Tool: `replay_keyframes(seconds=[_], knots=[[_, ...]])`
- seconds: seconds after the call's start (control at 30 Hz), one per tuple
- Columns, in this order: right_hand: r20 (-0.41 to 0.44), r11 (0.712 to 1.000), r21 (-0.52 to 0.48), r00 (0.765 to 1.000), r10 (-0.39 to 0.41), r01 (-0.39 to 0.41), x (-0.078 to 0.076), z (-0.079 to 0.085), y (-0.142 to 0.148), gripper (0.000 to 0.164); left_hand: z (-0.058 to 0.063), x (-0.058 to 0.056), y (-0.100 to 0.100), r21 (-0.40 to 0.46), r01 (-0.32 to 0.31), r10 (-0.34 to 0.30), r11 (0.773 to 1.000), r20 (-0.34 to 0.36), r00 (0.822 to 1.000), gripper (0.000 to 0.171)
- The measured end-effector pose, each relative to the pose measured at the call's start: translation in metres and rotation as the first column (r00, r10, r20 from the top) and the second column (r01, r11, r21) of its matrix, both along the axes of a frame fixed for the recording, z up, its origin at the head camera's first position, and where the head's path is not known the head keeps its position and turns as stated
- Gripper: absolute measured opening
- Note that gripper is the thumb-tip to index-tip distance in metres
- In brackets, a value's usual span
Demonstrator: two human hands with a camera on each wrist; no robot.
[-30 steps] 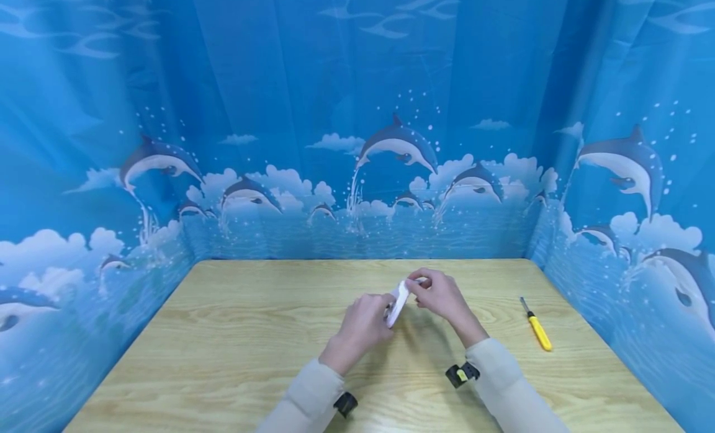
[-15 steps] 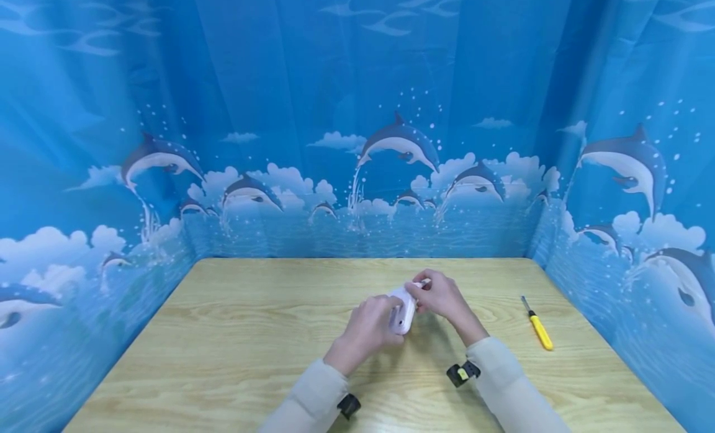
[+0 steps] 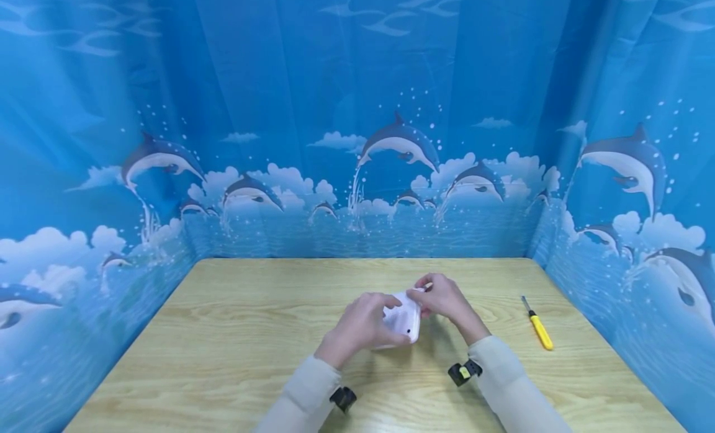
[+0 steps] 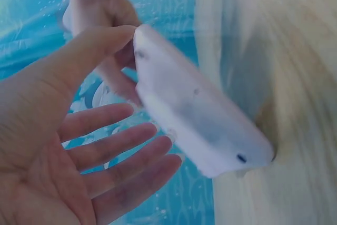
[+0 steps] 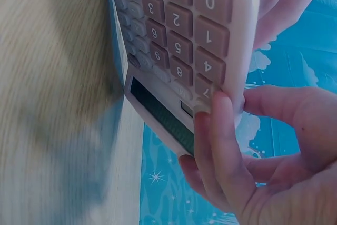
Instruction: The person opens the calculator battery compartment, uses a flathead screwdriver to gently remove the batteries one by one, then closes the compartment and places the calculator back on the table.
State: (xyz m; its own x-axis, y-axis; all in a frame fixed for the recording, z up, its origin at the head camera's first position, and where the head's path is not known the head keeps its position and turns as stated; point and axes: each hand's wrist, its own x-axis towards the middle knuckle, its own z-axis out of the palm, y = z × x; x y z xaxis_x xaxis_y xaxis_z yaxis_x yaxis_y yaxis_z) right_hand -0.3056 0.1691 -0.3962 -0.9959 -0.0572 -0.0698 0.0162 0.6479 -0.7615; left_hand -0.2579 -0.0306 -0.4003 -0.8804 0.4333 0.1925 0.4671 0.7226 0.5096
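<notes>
A pale pink-white calculator is held tilted over the table between both hands. Its plain back faces the left wrist camera, while the right wrist view shows brown number keys and a dark display. At the display end, my right hand pinches the edge between thumb and fingers. Beside the back is my left hand, its fingers spread and nearly straight. In the left wrist view the left thumb lies right at a corner and the fingertips come close to the long edge.
On the right side of the wooden table lies a screwdriver with a yellow handle. A blue dolphin-print curtain encloses the back and sides of the table.
The calculator has turned from nearly edge-on to showing its broad back in the head view. My left fingers have spread apart around it; my right hand keeps its pinch, shifting only slightly.
</notes>
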Motion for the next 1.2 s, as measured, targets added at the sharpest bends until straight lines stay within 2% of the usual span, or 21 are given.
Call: replay_keyframes(seconds=[0.33,0.57,0.8,0.93,1.2], knots=[[0.04,1.0,-0.022,0.999,0.005,-0.004,0.0,0.001,-0.001,0.042,0.008,-0.011,-0.021,0.055,-0.054,0.051,0.997,0.054,0.997,0.063],[0.055,0.999,-0.018,0.998,0.035,-0.034,0.002,0.002,-0.003,0.044,0.004,-0.02,-0.03,0.053,-0.115,0.109,0.992,0.102,0.989,0.054],[0.072,0.997,-0.04,0.995,0.063,-0.06,0.003,0.002,-0.008,0.04,-0.002,-0.027,-0.039,0.071,-0.113,0.105,0.991,0.112,0.988,0.05],[0.077,0.995,-0.059,0.993,0.088,-0.084,0.005,0.001,-0.01,0.035,-0.002,-0.028,-0.043,0.067,-0.147,0.135,0.987,0.155,0.979,0.052],[0.066,0.987,-0.092,0.988,0.141,-0.134,0.006,-0.004,-0.011,0.03,-0.003,-0.031,-0.05,0.047,-0.235,0.216,0.971,0.257,0.942,0.064]])
